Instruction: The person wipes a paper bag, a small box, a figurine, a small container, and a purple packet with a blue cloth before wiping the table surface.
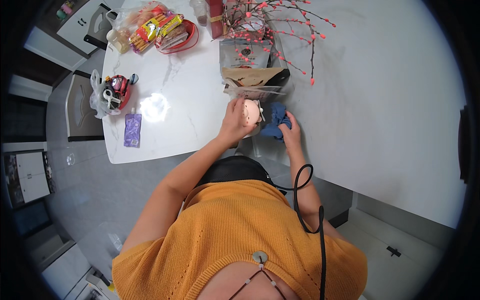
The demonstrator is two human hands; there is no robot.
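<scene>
- Head view, looking straight down: I see the white marble table (165, 95) with both hands at work near its front edge.
- Left hand (236, 120) has its fingers wrapped over a small round pink object (250, 111); the object is lifted or resting at the table's front edge, I cannot tell which.
- Right hand (291, 134) is clenched on a crumpled blue cloth (275, 119), which lies just to the right of the pink object, touching or nearly touching it.
- Directly behind the pink object, further onto the table, stand a grey pouch and a brown paper bag (252, 70), close together.
- Behind those bags rises a spray of bare branches with small red-pink buds (295, 25), spreading out to the right over the table.
- At the table's far edge sits a red bowl (190, 37) holding wrapped snacks in yellow and red packets.
- Near the table's left edge I see a clear plastic bag with a red item and scissors (111, 94) on it.
- Just in front of that, a flat purple sachet (132, 129) lies on the table, well apart from the hands.
- A black cable (300, 200) loops beside the right forearm, below the table's front edge.
</scene>
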